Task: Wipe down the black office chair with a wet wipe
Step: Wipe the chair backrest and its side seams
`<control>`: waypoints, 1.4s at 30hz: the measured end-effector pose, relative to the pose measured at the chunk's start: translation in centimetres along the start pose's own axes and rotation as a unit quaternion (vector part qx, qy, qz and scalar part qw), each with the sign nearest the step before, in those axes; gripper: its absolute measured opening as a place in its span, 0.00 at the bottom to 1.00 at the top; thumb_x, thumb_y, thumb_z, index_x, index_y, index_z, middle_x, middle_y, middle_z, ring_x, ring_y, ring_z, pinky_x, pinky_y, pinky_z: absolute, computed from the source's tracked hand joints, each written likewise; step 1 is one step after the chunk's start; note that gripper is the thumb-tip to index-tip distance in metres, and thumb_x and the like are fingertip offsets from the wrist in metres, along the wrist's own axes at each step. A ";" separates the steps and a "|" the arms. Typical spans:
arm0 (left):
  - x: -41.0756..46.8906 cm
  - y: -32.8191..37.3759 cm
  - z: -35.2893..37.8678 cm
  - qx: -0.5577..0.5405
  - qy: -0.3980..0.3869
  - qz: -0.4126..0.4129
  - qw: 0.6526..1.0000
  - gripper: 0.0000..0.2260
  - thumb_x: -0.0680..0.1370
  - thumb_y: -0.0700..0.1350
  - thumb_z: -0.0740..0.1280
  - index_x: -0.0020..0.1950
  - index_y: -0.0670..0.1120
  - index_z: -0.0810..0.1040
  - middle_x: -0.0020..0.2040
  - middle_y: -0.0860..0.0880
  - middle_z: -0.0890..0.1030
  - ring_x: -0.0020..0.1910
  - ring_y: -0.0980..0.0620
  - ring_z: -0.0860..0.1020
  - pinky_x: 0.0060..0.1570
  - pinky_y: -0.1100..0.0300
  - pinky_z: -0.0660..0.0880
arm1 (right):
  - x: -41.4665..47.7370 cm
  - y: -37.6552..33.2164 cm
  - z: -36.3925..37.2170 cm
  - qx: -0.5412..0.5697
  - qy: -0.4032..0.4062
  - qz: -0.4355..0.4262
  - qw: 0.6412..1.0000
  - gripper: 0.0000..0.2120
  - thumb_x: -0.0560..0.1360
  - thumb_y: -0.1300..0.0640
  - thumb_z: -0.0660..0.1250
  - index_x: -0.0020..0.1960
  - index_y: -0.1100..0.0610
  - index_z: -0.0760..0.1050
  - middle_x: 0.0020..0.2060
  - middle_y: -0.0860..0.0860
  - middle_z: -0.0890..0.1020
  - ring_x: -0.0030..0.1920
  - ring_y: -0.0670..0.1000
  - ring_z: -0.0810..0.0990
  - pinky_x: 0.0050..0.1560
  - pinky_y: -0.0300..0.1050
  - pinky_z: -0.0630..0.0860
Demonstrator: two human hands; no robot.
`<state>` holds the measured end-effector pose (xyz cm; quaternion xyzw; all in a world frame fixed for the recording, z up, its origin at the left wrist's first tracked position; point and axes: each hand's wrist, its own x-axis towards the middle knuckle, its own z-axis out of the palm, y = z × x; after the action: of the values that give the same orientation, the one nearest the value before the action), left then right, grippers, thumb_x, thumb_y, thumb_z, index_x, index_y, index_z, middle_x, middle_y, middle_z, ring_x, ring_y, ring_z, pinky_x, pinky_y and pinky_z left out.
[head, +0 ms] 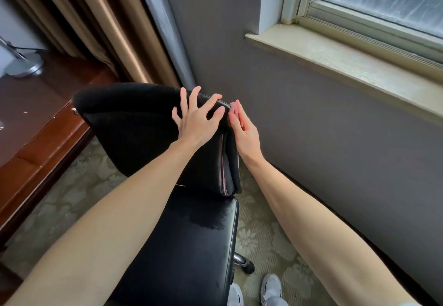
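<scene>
At the far left a lamp base (24,66) sits on a wooden desk (36,123), with a tan curtain (103,30) hanging behind. The black chair (134,123) stands beside the desk, its back tipped toward the curtain. The left hand (196,120) rests flat on the top right corner of the backrest, fingers spread and gripping nothing. Just right of it, the right hand (245,133) pinches a small pinkish wipe (232,109) against the backrest's right edge. Further right runs the window sill (335,58).
</scene>
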<state>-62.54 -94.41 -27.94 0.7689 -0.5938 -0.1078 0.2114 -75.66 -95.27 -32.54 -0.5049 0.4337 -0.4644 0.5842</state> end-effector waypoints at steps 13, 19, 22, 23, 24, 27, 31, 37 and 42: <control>0.1 1.0 1.6 0.009 0.041 -0.035 0.999 0.17 0.82 0.60 0.57 0.72 0.66 0.68 0.81 0.54 0.49 0.79 0.53 0.37 0.72 0.39 0.35 | 2.5 0.4 -1.4 0.068 -0.065 0.003 0.996 0.20 0.83 0.53 0.62 0.74 0.54 0.68 0.66 0.39 0.74 0.59 0.28 0.74 0.59 0.28 0.71; 0.3 0.5 3.2 0.034 0.096 -0.041 0.994 0.19 0.82 0.62 0.55 0.74 0.67 0.64 0.81 0.55 0.46 0.79 0.52 0.37 0.72 0.39 0.34 | 3.4 3.0 -2.4 0.048 -0.125 -0.046 0.990 0.23 0.83 0.54 0.62 0.76 0.53 0.65 0.57 0.24 0.75 0.64 0.31 0.72 0.70 0.40 0.69; 0.3 0.0 3.9 0.040 0.130 -0.043 0.990 0.21 0.82 0.62 0.52 0.76 0.67 0.59 0.81 0.54 0.43 0.79 0.52 0.37 0.72 0.39 0.34 | 3.0 5.6 -2.4 0.032 -0.124 -0.083 0.988 0.23 0.83 0.53 0.62 0.77 0.51 0.64 0.54 0.18 0.72 0.62 0.27 0.71 0.72 0.43 0.67; 0.3 -0.1 4.3 0.038 0.145 -0.042 0.988 0.21 0.83 0.62 0.52 0.76 0.67 0.58 0.81 0.54 0.41 0.79 0.52 0.37 0.72 0.39 0.34 | 2.8 6.7 -2.4 0.030 -0.127 -0.096 0.987 0.23 0.82 0.53 0.62 0.76 0.49 0.64 0.54 0.18 0.72 0.61 0.27 0.71 0.72 0.42 0.67; 0.2 -0.2 4.7 0.032 0.160 -0.040 0.986 0.21 0.83 0.62 0.51 0.77 0.67 0.56 0.81 0.54 0.39 0.79 0.52 0.37 0.72 0.39 0.34 | 2.8 7.6 -2.6 0.027 -0.133 -0.109 0.985 0.23 0.82 0.52 0.63 0.76 0.48 0.64 0.54 0.18 0.72 0.62 0.27 0.71 0.72 0.41 0.66; 0.5 -0.5 5.6 0.018 0.202 -0.033 0.979 0.22 0.83 0.62 0.50 0.77 0.66 0.55 0.80 0.55 0.38 0.79 0.53 0.38 0.72 0.40 0.34 | 4.5 9.2 -2.7 0.044 -0.162 -0.146 0.975 0.24 0.81 0.52 0.64 0.76 0.47 0.64 0.59 0.26 0.75 0.62 0.31 0.73 0.69 0.35 0.66; 0.5 -1.6 7.5 0.015 0.260 -0.026 0.965 0.22 0.82 0.63 0.51 0.77 0.67 0.53 0.81 0.55 0.41 0.79 0.53 0.40 0.72 0.38 0.34 | 7.7 9.3 -2.0 0.081 -0.239 -0.213 0.944 0.24 0.82 0.52 0.63 0.77 0.52 0.65 0.44 0.38 0.80 0.49 0.39 0.78 0.63 0.34 0.68; -0.6 -3.6 10.8 -0.054 0.300 -0.006 0.952 0.25 0.79 0.65 0.56 0.76 0.70 0.54 0.81 0.51 0.44 0.80 0.47 0.43 0.73 0.33 0.40 | 9.6 11.7 -0.7 0.071 -0.269 -0.283 0.918 0.09 0.81 0.43 0.59 0.56 0.43 0.76 0.50 0.42 0.73 0.57 0.41 0.73 0.72 0.40 0.65; -1.1 -4.9 12.2 -0.066 0.308 0.017 0.949 0.25 0.78 0.67 0.56 0.74 0.72 0.55 0.81 0.48 0.47 0.80 0.46 0.47 0.74 0.36 0.50 | 8.6 16.7 -2.0 0.045 -0.278 -0.271 0.921 0.21 0.84 0.48 0.57 0.33 0.52 0.66 0.35 0.34 0.77 0.49 0.36 0.74 0.64 0.36 0.67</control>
<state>-63.64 -94.75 -41.08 0.7389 -0.5041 0.0985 0.4361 -74.20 -103.11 -49.71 -0.6851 0.0797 -0.4648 0.5552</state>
